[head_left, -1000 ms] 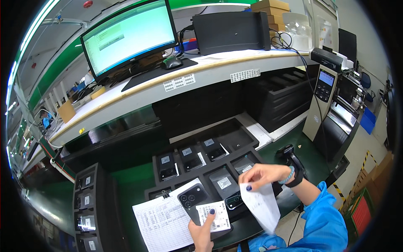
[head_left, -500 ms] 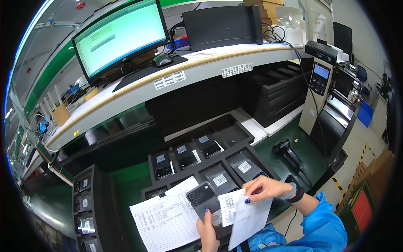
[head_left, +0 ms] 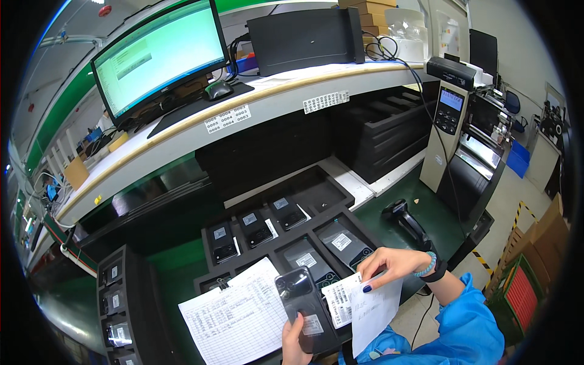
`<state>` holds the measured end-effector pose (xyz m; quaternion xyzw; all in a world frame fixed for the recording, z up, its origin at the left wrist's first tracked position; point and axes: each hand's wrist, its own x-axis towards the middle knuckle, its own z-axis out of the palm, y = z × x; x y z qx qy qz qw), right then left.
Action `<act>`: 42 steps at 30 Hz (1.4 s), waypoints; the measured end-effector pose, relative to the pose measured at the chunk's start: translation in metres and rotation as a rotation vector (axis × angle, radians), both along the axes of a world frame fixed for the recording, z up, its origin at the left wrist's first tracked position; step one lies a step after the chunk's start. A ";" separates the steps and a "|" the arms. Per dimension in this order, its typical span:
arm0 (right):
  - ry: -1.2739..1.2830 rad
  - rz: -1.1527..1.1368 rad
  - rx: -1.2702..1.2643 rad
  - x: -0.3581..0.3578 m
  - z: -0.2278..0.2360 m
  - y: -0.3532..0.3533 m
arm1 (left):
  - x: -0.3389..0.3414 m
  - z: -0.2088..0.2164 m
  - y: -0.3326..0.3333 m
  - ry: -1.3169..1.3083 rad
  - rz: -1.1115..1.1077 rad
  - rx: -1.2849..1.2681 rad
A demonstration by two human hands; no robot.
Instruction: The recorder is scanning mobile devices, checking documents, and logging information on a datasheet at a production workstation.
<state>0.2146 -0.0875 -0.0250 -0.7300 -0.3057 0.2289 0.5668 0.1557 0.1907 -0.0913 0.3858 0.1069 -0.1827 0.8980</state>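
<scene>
My left hand (head_left: 294,344) is closed around the lower end of a dark smartphone (head_left: 298,293), thumb on its back, camera lenses at the top. A small white label sits low on the phone's back. My right hand (head_left: 394,265) pinches the top of a white label strip with barcodes (head_left: 340,304) and a white paper sheet with handwriting (head_left: 374,313). The strip hangs just right of the phone; I cannot tell whether they touch. Left of the phone lies a clipped stack of gridded forms (head_left: 228,316), filled in by hand.
A black compartment tray (head_left: 313,234) holds several phones, with another phone tray (head_left: 131,286) at the left. A barcode scanner (head_left: 407,222) lies before the label printer (head_left: 447,128). On the raised shelf stand a monitor (head_left: 164,61) and a mouse (head_left: 219,90).
The label strip and paper have shifted right relative to the phone, baring the label on its back. The phone stands more upright. The whole view has shifted slightly.
</scene>
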 end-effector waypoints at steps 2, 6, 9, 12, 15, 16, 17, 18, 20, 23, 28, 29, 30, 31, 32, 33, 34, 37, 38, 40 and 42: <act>-0.014 0.017 -0.032 0.000 0.003 0.008 | -0.001 0.003 -0.002 -0.006 -0.029 -0.029; -0.024 0.040 -0.062 0.001 0.003 0.017 | -0.004 0.008 -0.005 -0.049 -0.056 -0.061; -0.039 0.075 -0.030 -0.001 0.008 0.024 | -0.004 0.008 -0.003 -0.076 -0.056 -0.021; -0.029 0.094 -0.017 -0.001 0.009 0.029 | -0.001 0.004 0.000 -0.072 -0.055 0.016; -0.056 0.110 0.040 -0.003 0.005 0.035 | 0.000 0.000 0.001 -0.043 -0.052 0.046; -0.038 0.120 0.031 -0.003 0.005 0.037 | 0.000 -0.001 0.001 -0.025 -0.044 0.066; -0.019 0.129 0.023 -0.003 0.005 0.038 | 0.000 0.000 0.001 -0.026 -0.042 0.064; -0.001 0.141 0.006 -0.003 0.008 0.039 | 0.000 0.001 0.001 -0.021 -0.050 0.085; -0.052 0.154 0.030 -0.001 0.008 0.038 | 0.000 0.002 0.002 -0.017 -0.055 0.106; -0.147 0.137 -0.032 0.004 0.011 0.025 | 0.000 0.002 0.009 -0.023 -0.007 0.092; -0.376 -0.077 -0.347 0.038 0.015 0.005 | 0.005 0.014 0.025 -0.037 0.171 0.153; -0.476 -0.110 -0.340 0.043 0.010 0.008 | 0.004 0.016 0.027 -0.044 0.193 0.184; -0.525 -0.108 -0.419 0.047 0.007 0.014 | 0.006 0.007 0.030 -0.107 0.175 0.135; -0.528 -0.099 -0.412 0.053 0.000 0.022 | 0.004 0.010 0.031 -0.108 0.186 0.139; -0.602 -0.082 -0.564 0.057 -0.007 0.031 | 0.002 0.016 0.031 -0.089 0.236 0.165; -0.675 -0.064 -0.716 0.062 -0.014 0.040 | 0.002 0.019 0.032 -0.070 0.286 0.190; -0.655 -0.040 -0.797 0.066 -0.018 0.050 | 0.001 0.017 0.035 -0.075 0.293 0.189; -0.742 -0.058 -0.782 0.074 -0.040 0.067 | 0.000 0.019 0.042 -0.060 0.292 0.222; -0.764 -0.084 -0.744 0.076 -0.047 0.069 | 0.000 0.019 0.043 -0.061 0.294 0.223; -0.853 -0.180 -0.671 0.074 -0.049 0.074 | 0.000 0.019 0.043 -0.059 0.315 0.251; -0.938 -0.271 -0.590 0.068 -0.041 0.080 | 0.000 0.020 0.044 -0.065 0.320 0.270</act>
